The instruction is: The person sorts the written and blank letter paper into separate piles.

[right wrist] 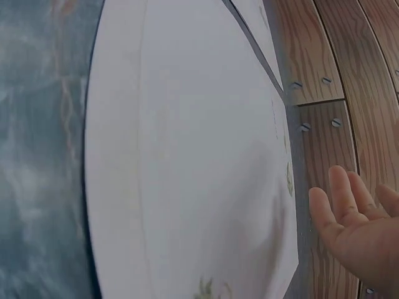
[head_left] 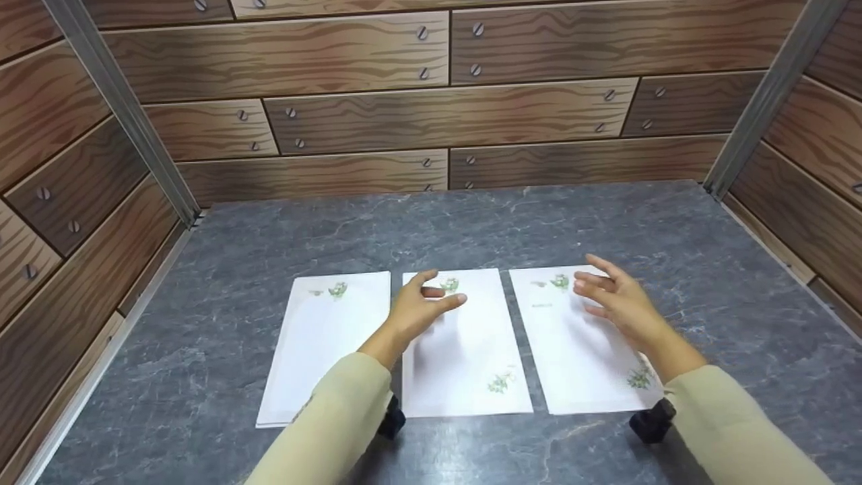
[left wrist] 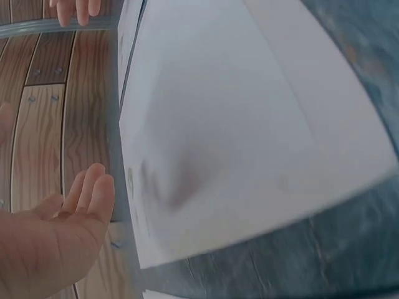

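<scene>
Three white sheets of paper with small green plant prints lie side by side. My left hand (head_left: 421, 306) is held above the middle sheet (head_left: 465, 364), its fingers loosely bent and nothing between them. Over the right sheet (head_left: 572, 364) hovers my right hand (head_left: 623, 303), also without anything in it. The left sheet (head_left: 330, 337) is partly covered by my left sleeve. In the left wrist view, the left hand (left wrist: 68, 237) has its palm up beside a sheet that bears its shadow. The right wrist view shows the right hand (right wrist: 361, 224) with relaxed fingers.
The sheets lie on a dark grey marbled tabletop (head_left: 417, 236). Wood-plank patterned panels (head_left: 377, 121) rise behind it and on both sides, with grey metal posts (head_left: 128, 114) at the corners. A black wrist device (head_left: 652, 421) sits under the right sleeve.
</scene>
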Demonstrator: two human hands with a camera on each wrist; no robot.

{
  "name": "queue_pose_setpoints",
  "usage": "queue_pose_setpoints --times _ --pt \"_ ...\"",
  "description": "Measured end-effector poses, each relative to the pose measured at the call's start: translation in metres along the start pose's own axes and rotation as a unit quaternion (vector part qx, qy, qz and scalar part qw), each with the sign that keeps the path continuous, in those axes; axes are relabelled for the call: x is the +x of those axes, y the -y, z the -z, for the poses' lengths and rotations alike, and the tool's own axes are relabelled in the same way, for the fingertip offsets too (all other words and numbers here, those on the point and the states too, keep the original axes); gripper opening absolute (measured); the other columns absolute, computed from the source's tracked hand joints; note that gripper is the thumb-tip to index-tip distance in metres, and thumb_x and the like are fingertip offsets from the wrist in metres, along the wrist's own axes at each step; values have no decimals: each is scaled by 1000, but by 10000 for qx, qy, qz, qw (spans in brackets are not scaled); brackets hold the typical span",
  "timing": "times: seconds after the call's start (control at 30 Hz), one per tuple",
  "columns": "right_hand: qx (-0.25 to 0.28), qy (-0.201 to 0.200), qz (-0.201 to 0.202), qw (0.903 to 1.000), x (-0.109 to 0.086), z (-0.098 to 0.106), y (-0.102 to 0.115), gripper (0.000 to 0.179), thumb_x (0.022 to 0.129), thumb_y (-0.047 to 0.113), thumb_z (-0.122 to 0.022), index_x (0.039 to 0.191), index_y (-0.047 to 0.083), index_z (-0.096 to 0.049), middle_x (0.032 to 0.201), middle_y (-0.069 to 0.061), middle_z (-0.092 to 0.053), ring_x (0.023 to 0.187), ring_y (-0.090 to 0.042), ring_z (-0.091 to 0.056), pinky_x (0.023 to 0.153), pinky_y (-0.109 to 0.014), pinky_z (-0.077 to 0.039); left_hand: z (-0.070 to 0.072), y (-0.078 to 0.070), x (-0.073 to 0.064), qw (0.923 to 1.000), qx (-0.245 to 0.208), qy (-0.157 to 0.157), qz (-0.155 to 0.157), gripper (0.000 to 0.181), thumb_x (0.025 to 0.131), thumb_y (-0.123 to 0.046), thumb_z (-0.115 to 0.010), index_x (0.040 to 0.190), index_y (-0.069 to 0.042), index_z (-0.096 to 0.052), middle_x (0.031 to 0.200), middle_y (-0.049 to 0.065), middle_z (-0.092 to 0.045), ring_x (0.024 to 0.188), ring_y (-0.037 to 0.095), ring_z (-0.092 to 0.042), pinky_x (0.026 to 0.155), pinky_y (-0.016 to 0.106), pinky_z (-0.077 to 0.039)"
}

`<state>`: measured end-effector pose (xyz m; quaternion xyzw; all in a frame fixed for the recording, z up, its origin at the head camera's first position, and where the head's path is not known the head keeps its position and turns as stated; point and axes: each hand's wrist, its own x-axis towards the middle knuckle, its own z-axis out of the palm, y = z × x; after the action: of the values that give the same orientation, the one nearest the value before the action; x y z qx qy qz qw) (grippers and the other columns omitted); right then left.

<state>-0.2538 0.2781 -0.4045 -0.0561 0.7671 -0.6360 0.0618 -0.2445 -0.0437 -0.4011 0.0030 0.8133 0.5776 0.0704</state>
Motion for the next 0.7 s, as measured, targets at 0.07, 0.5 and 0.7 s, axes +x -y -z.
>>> queue_pose_setpoints --times 0.07,0.5,0.7 --pt "42 -1 9 10000 1 -5 0 79 95 24 -61 152 3 -11 146 -29 -30 126 -32 -46 104 -53 -34 6 3 0 10000 -57 40 8 80 82 -38 -75 146 -8 -37 122 14 -57 106 27 -58 90 40 -49" --pt "110 202 -25 9997 3 -31 0 82 94 26 -63 153 6 -9 147 -26 -30 132 -39 -35 108 -49 -30 36 20 -5 9991 -313 283 -14 85 83 -36 -74 149 -8 -28 135 15 -48 121 32 -49 98 47 -43" --pt "-28 233 -107 9997 3 -42 0 82 93 27 -64 153 8 -11 147 -24 -33 131 -37 -38 107 -48 -32 45 25 -9 9988 -357 325 51 84 84 -34 -74 150 -10 -27 138 15 -46 127 33 -43 100 46 -42"
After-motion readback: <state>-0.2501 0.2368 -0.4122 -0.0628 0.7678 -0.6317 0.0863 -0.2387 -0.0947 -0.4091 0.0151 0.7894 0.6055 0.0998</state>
